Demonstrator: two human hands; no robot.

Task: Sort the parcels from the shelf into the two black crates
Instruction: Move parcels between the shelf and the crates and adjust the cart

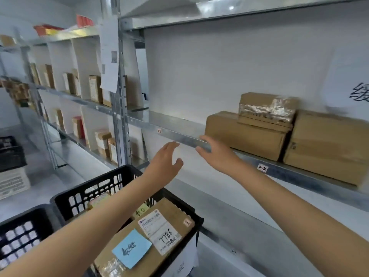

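Three brown cardboard parcels stand on the metal shelf (179,137) at the right: a long box (245,134), a smaller taped box (266,109) on top of it, and a large box (329,144) further right. My right hand (216,153) is open, fingers stretched toward the long box's left end, just short of it. My left hand (165,161) hovers open below the shelf edge, holding nothing. Under my left arm, a black crate (95,186) holds a labelled parcel (159,226) with a blue note. A second black crate (22,232) sits at lower left.
More shelving with several small upright boxes (94,88) runs along the left wall. Papers (109,54) hang on the upright post. Another dark crate (10,152) rests on a white basket at far left. The grey floor shows between the racks.
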